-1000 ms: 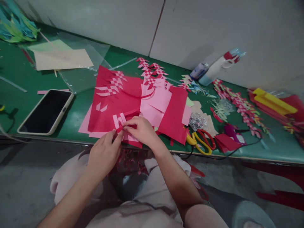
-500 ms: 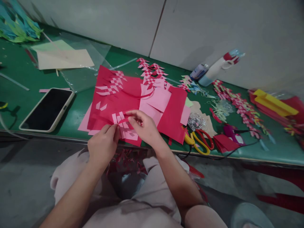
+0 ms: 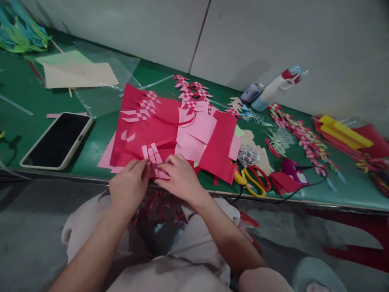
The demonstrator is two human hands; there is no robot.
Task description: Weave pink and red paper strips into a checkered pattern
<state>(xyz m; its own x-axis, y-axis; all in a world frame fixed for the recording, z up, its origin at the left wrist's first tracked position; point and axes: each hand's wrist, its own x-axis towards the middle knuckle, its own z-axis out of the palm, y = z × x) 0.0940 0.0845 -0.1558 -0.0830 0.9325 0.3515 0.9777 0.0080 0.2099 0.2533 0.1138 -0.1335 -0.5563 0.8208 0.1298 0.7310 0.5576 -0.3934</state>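
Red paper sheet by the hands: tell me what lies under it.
Pink paper sticks out from under the red paper sheet at its left and near edges, on the green table. How far the pink reaches underneath is covered.

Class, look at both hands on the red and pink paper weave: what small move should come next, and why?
Probably slide the pink strip snug against the woven patch. The left hand pinches the red sheet at the weave's edge; the right hand presses beside it, and the strips look loose.
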